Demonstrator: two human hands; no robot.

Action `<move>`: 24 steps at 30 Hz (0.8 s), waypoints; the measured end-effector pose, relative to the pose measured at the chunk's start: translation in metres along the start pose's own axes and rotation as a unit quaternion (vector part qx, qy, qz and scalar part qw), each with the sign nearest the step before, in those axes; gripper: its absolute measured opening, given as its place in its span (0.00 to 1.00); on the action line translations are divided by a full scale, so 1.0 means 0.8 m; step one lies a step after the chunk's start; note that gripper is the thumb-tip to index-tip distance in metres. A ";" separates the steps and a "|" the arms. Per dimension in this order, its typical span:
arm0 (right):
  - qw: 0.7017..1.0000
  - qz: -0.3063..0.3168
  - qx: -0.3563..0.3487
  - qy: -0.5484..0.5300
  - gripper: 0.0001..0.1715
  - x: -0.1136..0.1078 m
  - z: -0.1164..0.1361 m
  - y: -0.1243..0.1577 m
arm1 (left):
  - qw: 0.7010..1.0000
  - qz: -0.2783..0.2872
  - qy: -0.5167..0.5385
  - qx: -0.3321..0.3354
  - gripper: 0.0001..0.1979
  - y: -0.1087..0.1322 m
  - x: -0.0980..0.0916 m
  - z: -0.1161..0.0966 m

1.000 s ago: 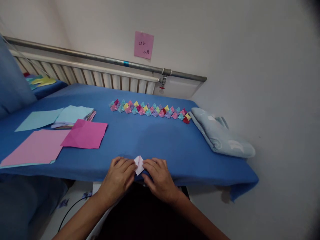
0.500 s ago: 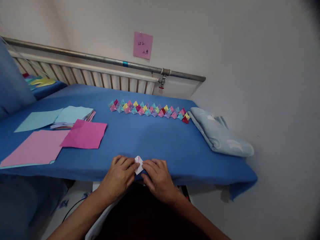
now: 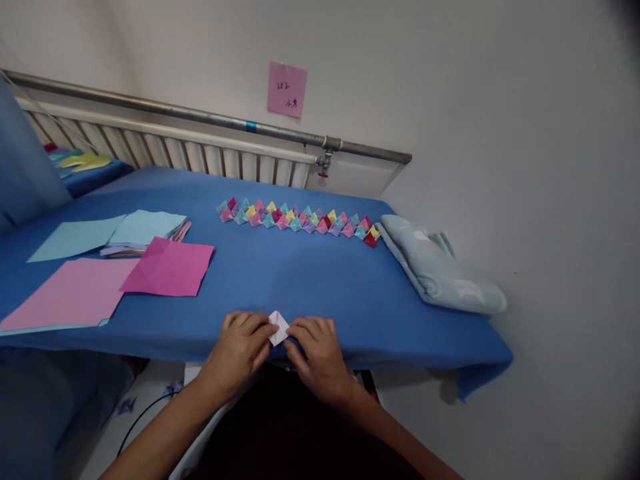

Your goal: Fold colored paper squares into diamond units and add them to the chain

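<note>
A small folded piece of white paper with a reddish mark near its top lies at the near edge of the blue-covered table. My left hand pinches its left side, the thumb on top. At its right corner, the fingertips of my right hand touch the paper, fingers curled and thumb below. Farther back stretches a row of folded paper pieces in pink, teal, yellow, red and purple. On the left lies a magenta paper sheet, partly over a pink sheet.
A stack of light blue and other coloured paper sits at the left. A folded pale blue blanket lies at the table's right end. Behind the table are a radiator, a metal pipe and a pink note on the wall.
My right fingers have shifted slightly to the right, showing more of the white paper's right corner. My left hand keeps its hold; the other papers stay in place.
</note>
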State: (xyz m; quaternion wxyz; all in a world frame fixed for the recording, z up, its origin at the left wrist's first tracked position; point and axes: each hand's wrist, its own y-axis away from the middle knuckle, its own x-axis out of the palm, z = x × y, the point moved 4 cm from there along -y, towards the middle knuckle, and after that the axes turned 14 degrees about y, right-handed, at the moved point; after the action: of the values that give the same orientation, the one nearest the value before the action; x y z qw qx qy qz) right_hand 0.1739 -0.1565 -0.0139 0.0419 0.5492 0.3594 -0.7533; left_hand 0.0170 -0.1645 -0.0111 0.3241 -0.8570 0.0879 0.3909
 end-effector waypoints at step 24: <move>0.994 0.039 0.105 0.019 0.11 0.002 0.000 -0.023 | 0.992 -0.063 -0.005 -0.108 0.12 0.000 0.000 0.010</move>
State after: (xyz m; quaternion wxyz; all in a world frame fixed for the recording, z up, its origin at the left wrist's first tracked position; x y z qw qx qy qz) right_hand 0.1652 -0.1426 -0.0061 0.0068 0.5782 0.2574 -0.7742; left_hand 0.0121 -0.1591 -0.0150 0.2544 -0.8886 -0.0104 0.3816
